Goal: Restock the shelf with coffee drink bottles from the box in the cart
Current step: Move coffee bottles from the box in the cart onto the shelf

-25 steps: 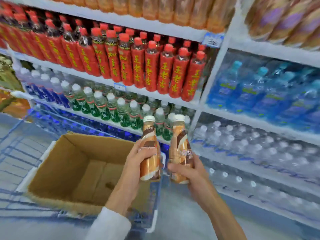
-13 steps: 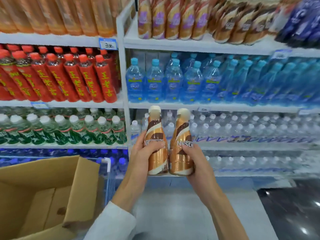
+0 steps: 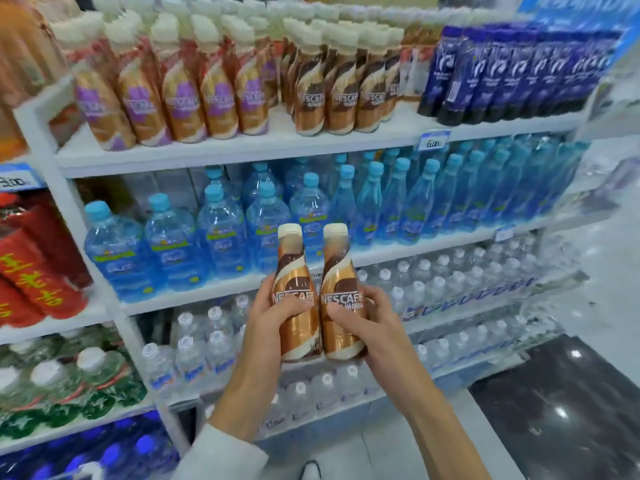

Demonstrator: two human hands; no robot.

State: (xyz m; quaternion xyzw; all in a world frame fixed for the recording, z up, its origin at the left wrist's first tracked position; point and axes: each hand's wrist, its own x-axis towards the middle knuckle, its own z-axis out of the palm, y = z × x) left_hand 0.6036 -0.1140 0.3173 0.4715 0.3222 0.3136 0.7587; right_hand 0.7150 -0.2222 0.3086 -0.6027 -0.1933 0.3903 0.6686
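Coffee row (image 3: 341, 98) has come fully into view, straight above the upright coffee bottles (image 3: 294, 268) I clasp, one per left grip (image 3: 273, 317) and right grip (image 3: 372, 323)

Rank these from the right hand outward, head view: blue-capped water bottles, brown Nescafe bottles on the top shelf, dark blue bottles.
1. Blue-capped water bottles, middle shelf, just behind the right hand.
2. Brown Nescafe bottles, top shelf, straight above.
3. Dark blue bottles, top shelf, far right.
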